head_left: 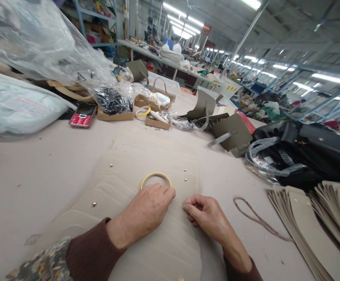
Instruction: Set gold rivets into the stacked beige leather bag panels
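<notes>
My left hand point(148, 208) is closed on a roll of yellow-edged tape point(157, 174), whose ring stands up beyond my knuckles. Under it lie fanned, overlapping beige panels point(123, 191) with small metal studs. My right hand point(206, 214) hovers by the panels' right side, thumb and forefinger pinched together. Whatever may be between those fingertips is too small to make out.
A cord loop point(257, 218) and stacked beige strips point(301, 222) lie to the right, below a black bag point(313, 148). Farther back are olive pieces point(231, 132), small cardboard boxes point(115, 116) and a red phone point(82, 115). Plastic-wrapped goods point(20, 105) fill the left.
</notes>
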Tool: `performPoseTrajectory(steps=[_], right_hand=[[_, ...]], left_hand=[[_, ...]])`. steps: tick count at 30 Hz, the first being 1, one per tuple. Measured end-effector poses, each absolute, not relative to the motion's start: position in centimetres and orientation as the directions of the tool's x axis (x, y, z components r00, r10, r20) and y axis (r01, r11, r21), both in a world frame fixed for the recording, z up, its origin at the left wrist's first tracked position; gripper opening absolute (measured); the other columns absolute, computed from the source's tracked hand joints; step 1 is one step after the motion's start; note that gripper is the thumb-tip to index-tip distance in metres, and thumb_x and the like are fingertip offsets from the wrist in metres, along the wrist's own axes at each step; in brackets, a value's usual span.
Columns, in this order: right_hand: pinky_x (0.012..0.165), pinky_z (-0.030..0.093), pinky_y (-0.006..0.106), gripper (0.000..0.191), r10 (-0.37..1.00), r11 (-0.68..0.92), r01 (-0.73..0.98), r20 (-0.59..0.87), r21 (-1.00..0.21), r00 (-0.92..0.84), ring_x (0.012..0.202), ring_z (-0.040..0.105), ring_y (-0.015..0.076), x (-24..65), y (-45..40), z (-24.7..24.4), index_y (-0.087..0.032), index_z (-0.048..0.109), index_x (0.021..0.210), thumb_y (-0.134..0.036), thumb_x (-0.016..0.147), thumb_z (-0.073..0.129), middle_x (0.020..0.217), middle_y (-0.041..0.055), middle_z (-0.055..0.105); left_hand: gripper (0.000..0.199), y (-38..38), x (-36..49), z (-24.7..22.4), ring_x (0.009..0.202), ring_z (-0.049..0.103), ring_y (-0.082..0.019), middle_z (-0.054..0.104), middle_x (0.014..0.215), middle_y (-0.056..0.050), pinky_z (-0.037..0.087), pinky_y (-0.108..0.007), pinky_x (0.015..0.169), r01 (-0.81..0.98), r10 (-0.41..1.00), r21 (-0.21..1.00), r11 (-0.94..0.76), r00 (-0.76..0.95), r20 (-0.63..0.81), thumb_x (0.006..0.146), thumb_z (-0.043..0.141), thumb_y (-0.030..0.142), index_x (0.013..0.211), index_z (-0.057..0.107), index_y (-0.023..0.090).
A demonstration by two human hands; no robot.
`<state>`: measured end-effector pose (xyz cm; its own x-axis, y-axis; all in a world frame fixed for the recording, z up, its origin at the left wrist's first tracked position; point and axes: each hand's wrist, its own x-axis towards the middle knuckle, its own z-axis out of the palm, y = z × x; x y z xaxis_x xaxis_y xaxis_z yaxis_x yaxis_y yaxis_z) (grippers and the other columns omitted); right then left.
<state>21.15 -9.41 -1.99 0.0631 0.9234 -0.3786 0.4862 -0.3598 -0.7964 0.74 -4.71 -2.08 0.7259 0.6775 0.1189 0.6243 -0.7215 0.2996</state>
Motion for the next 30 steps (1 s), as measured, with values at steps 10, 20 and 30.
performPoseTrajectory(steps=[10,20,30], right_hand=[[0.049,0.04,0.023,0.021,0.984,-0.168,0.715,-0.158,-0.679,0.081,0.047,0.053,0.0134,21.0,-9.8,-1.6,-0.019,0.061,0.099,-0.027,0.08,0.061,0.053,-0.0053,0.058],[0.067,0.044,0.028,0.019,0.996,-0.071,0.807,0.005,-0.586,0.091,0.07,0.064,0.0196,20.0,-11.6,-2.2,-0.021,0.07,0.08,-0.029,0.087,0.055,0.076,0.0051,0.071],[0.047,0.026,0.022,0.027,0.98,-0.079,0.8,-0.194,-0.595,-0.047,0.048,0.046,0.0104,20.4,-10.2,-1.1,-0.017,0.061,0.055,-0.023,0.081,0.057,0.048,-0.0044,0.052]], left_hand=[[0.015,-4.8,0.6,-2.1,0.078,0.054,-0.022,0.06,0.084,-0.003,0.041,-0.035,0.07,0.622,0.678,0.307,-0.721,0.724,0.126,0.095,0.038,0.015,0.091,0.052,0.02],[0.017,-5.0,0.5,-1.5,0.078,0.055,-0.02,0.061,0.083,-0.003,0.042,-0.033,0.07,0.584,0.669,0.382,-0.716,0.731,0.138,0.094,0.037,0.015,0.09,0.053,0.019],[0.018,-4.9,0.2,-2.1,0.082,0.063,-0.016,0.066,0.088,-0.002,0.049,-0.027,0.075,0.387,0.623,0.563,-0.73,0.717,0.313,0.095,0.04,0.013,0.102,0.055,0.02]])
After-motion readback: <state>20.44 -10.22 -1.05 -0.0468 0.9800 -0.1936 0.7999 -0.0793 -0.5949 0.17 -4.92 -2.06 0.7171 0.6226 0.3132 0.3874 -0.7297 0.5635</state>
